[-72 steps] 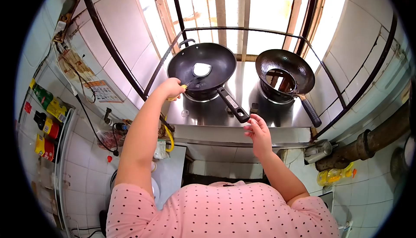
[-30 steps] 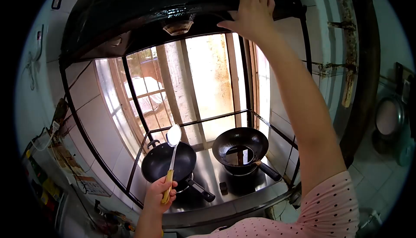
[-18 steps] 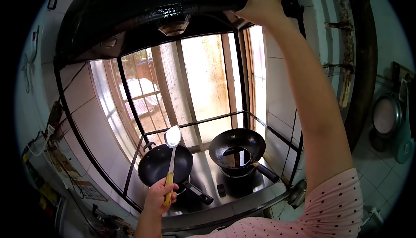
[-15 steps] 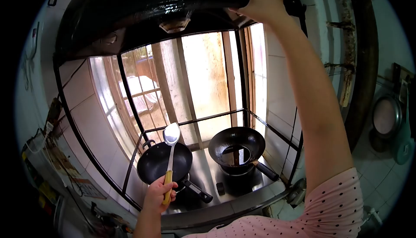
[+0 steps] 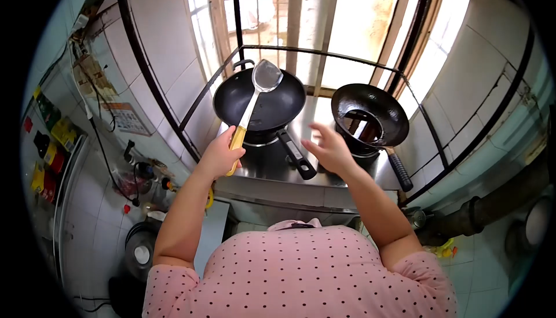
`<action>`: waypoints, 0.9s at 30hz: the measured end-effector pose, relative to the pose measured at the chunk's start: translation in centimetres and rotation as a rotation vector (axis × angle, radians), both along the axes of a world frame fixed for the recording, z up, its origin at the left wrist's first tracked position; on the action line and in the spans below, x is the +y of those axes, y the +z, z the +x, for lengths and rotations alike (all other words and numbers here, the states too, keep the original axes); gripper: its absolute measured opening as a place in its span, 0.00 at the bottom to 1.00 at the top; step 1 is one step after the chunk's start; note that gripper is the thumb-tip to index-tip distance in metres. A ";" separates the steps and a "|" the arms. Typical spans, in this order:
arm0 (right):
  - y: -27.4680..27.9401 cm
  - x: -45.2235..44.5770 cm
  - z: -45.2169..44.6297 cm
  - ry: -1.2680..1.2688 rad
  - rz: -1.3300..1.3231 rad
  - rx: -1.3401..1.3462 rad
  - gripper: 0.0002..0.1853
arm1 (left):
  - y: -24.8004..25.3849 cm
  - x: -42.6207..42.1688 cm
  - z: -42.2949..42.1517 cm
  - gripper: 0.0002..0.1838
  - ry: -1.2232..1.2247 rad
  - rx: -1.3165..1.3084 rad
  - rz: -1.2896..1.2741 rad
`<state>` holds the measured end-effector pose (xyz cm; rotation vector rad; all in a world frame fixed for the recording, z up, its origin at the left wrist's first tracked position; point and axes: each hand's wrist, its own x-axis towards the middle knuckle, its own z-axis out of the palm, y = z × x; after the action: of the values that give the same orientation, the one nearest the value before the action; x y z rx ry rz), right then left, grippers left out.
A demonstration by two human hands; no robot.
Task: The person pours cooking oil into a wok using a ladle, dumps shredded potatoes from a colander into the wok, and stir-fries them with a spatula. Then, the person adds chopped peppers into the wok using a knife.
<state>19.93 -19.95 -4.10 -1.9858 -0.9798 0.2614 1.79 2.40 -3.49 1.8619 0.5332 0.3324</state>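
Note:
My left hand [image 5: 218,155] is closed around the yellow handle of a metal wok turner [image 5: 249,112]. The turner's shiny blade points up and away, in front of a black wok [image 5: 284,107] on the left burner. That wok appears to hold no food, and its long black handle sticks out toward me. Between the two pans hovers my right hand [image 5: 331,149], open, with its fingers apart and touching nothing I can see. To its right, a darker wok [image 5: 397,118] with dark liquid inside stands on the right burner.
Both pans stand on a steel stove [image 5: 263,170]. A black metal frame [image 5: 324,53] surrounds it, before a bright window. Bottles and packets [image 5: 55,144] stand on a rack at left. A dark pipe [image 5: 480,211] runs along the right side.
My right hand has come down from the range hood to between the two woks. The view has tilted downward. My left hand still holds the wok turner upright.

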 end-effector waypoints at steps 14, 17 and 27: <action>-6.9 1.9 -0.4 0.257 0.539 1.768 0.17 | -2.2 -0.5 -2.2 0.26 0.386 -0.216 0.807; -8.3 2.8 0.5 0.304 0.529 1.900 0.17 | -2.0 0.4 -2.8 0.27 0.233 0.036 -0.071; -7.9 3.4 0.6 0.415 0.519 1.866 0.15 | -2.0 -1.0 -5.8 0.25 0.341 0.083 -0.052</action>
<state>20.51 -16.57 -12.00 -0.4215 -0.0730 1.5054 -4.04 1.42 -5.48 1.7380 0.9118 0.4637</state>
